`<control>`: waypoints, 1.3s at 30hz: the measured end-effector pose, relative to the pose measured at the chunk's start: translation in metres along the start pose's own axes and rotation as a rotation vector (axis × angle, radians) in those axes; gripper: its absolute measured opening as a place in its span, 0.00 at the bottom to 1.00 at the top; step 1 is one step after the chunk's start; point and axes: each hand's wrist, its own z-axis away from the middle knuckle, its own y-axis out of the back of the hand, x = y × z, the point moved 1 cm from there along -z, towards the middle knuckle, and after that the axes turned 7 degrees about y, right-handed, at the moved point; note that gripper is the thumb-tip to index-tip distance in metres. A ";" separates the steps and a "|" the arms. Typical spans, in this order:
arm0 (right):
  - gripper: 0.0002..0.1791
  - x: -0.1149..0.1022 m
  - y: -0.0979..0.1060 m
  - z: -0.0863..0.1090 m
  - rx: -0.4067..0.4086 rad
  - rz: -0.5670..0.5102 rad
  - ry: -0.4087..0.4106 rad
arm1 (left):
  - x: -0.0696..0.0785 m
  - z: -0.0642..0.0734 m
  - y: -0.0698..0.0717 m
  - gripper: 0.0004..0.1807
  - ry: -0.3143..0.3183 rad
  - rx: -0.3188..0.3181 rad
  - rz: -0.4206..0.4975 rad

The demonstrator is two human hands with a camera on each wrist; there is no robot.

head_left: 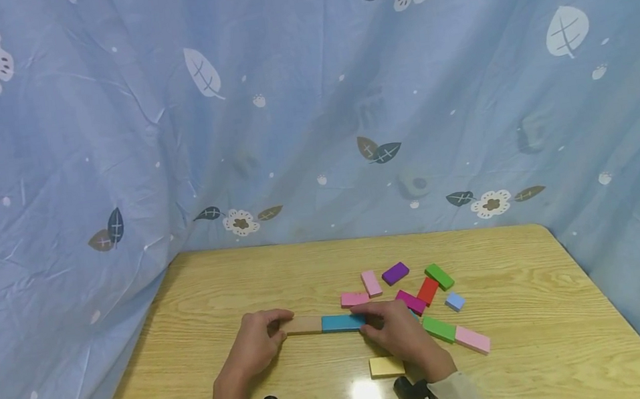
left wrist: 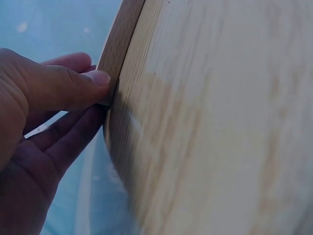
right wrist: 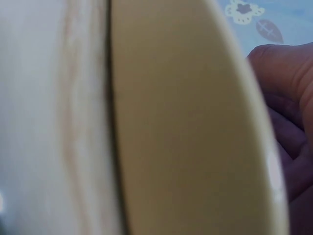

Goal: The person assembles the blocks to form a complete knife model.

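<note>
A plain wooden block point(head_left: 304, 325) and a blue block point(head_left: 341, 323) lie end to end in a row on the table. My left hand point(head_left: 254, 343) pinches the left end of the plain block between thumb and fingers; the left wrist view shows the thumb on the side of the wooden block point(left wrist: 122, 41). At the other end of the row, my right hand point(head_left: 401, 330) grips the right end of the blue block, which its fingers partly hide. The yellow block point(right wrist: 181, 117) fills much of the right wrist view, covering the right fingertips there.
Just in front of the right hand is the yellow block point(head_left: 386, 366). Beyond it lie pink point(head_left: 371, 283), purple point(head_left: 395, 274), red point(head_left: 428, 291) and magenta point(head_left: 410, 302) blocks. A green block point(head_left: 439, 329) touches a pink one point(head_left: 472, 339) to the right. A curtain point(head_left: 310, 126) borders the table.
</note>
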 end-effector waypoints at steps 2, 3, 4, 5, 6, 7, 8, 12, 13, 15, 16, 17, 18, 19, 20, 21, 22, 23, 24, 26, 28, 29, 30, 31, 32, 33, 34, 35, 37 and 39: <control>0.19 -0.001 0.000 0.000 -0.004 -0.005 -0.005 | 0.000 0.000 0.000 0.21 0.004 -0.001 0.006; 0.19 -0.001 0.000 0.000 -0.005 -0.008 -0.007 | 0.000 0.000 0.000 0.22 0.006 0.000 0.010; 0.19 -0.001 0.000 0.000 -0.005 -0.011 -0.011 | 0.000 0.000 0.000 0.22 0.007 0.000 0.012; 0.19 -0.001 0.000 0.000 -0.004 -0.013 -0.014 | 0.000 0.000 0.000 0.22 0.009 0.000 0.015; 0.19 -0.001 0.000 0.000 -0.003 -0.014 -0.017 | 0.000 0.000 0.000 0.22 0.011 0.000 0.018; 0.18 -0.001 0.000 0.001 -0.001 -0.016 -0.019 | 0.000 0.000 0.000 0.22 0.011 0.000 0.018; 0.18 -0.001 0.000 0.001 0.000 -0.015 -0.021 | 0.000 0.000 0.000 0.22 0.012 0.000 0.019; 0.18 0.000 -0.001 0.001 0.006 -0.012 -0.023 | 0.000 -0.001 0.000 0.22 0.011 -0.001 0.025; 0.18 0.000 -0.001 0.001 0.007 -0.009 -0.022 | 0.000 -0.001 0.000 0.22 0.010 -0.003 0.026; 0.18 0.001 -0.001 0.002 0.010 -0.006 -0.022 | -0.001 -0.001 0.000 0.22 0.010 -0.008 0.034; 0.18 0.001 -0.001 0.002 0.012 -0.003 -0.022 | -0.001 -0.001 0.000 0.22 0.009 -0.010 0.035; 0.18 0.001 -0.001 0.002 0.013 -0.007 -0.022 | -0.002 -0.001 0.000 0.22 0.010 -0.012 0.035; 0.18 0.001 -0.001 0.002 0.013 -0.007 -0.022 | -0.002 -0.002 0.000 0.22 0.011 -0.013 0.035; 0.18 0.001 -0.001 0.002 0.012 -0.012 -0.023 | -0.002 -0.002 0.000 0.21 0.011 -0.013 0.035; 0.17 0.001 -0.001 0.002 0.012 -0.016 -0.024 | -0.002 -0.002 0.000 0.21 0.013 -0.012 0.037; 0.17 0.001 -0.002 0.002 0.012 -0.019 -0.025 | -0.002 -0.002 0.000 0.21 0.013 -0.010 0.036; 0.17 0.001 -0.002 0.002 0.012 -0.020 -0.025 | -0.003 -0.002 0.000 0.21 0.013 -0.007 0.033; 0.17 0.001 -0.002 0.002 0.014 -0.020 -0.026 | -0.002 -0.002 0.000 0.21 0.015 -0.006 0.032; 0.17 0.001 -0.002 0.002 0.015 -0.016 -0.025 | -0.002 -0.002 0.000 0.21 0.016 -0.005 0.031; 0.18 0.002 -0.003 0.001 0.020 -0.005 -0.019 | -0.002 -0.001 0.000 0.21 0.015 0.000 0.026; 0.18 0.001 -0.003 0.001 0.024 0.001 -0.016 | -0.001 -0.001 0.001 0.21 0.015 0.003 0.021; 0.18 0.002 -0.004 0.000 0.025 0.002 -0.015 | -0.001 -0.001 0.002 0.21 0.016 0.004 0.020; 0.18 0.002 -0.004 0.000 0.025 0.004 -0.011 | -0.001 -0.001 0.002 0.21 0.014 0.007 0.021; 0.18 0.002 -0.004 0.000 0.025 0.003 -0.007 | -0.001 -0.001 0.002 0.21 0.014 0.011 0.022; 0.19 0.001 -0.004 0.000 0.024 0.004 -0.002 | -0.001 -0.001 0.002 0.21 0.015 0.013 0.022; 0.20 0.002 -0.004 0.001 0.023 0.003 0.002 | -0.001 -0.001 0.002 0.21 0.015 0.011 0.020; 0.21 0.002 -0.003 0.002 0.023 -0.007 0.003 | -0.001 -0.001 0.002 0.21 0.017 0.009 0.020; 0.22 0.003 -0.002 0.003 0.026 -0.013 0.004 | -0.001 -0.001 0.002 0.21 0.017 0.007 0.020; 0.24 0.006 0.003 0.008 0.031 -0.040 -0.004 | -0.001 -0.001 0.002 0.20 0.016 0.001 0.020; 0.25 0.009 0.009 0.014 0.044 -0.066 -0.025 | -0.002 -0.001 0.002 0.20 0.014 -0.004 0.019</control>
